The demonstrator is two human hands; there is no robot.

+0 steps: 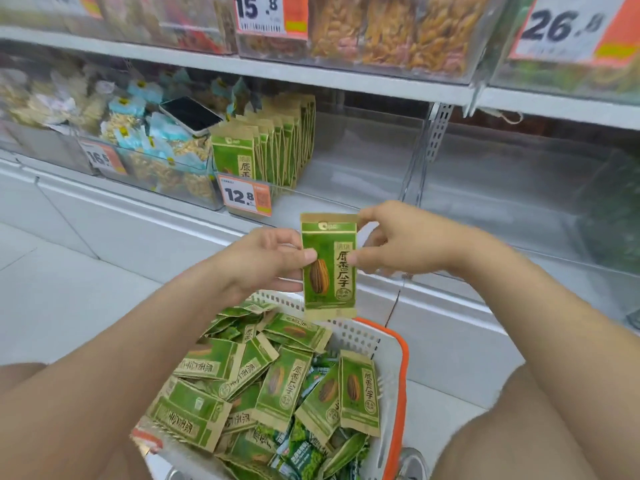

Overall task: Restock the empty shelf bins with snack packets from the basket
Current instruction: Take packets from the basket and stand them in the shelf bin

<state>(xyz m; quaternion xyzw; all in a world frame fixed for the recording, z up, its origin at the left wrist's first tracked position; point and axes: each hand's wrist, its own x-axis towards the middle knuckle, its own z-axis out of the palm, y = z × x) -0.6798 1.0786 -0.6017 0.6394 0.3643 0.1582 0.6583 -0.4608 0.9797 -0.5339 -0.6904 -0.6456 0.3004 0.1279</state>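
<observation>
I hold one green sunflower-seed packet (pixel 329 266) upright above the basket. My left hand (pixel 266 259) pinches its left edge and my right hand (pixel 398 242) pinches its top right corner and right edge. Below them the white basket (pixel 384 344) with an orange rim is full of several more green packets (pixel 277 386), lying loose. On the lower shelf a clear bin (pixel 346 174) holds a row of the same packets (pixel 266 147) standing at its left side; the bin's right part is bare.
A 12.8 price tag (pixel 246 195) hangs at that bin's front. Left of it a bin of pale snack bags (pixel 152 147) has a phone (pixel 190 114) lying on top. A clear bin (pixel 512 188) stands to the right. Upper shelf bins carry tags 15.8 and 26.8.
</observation>
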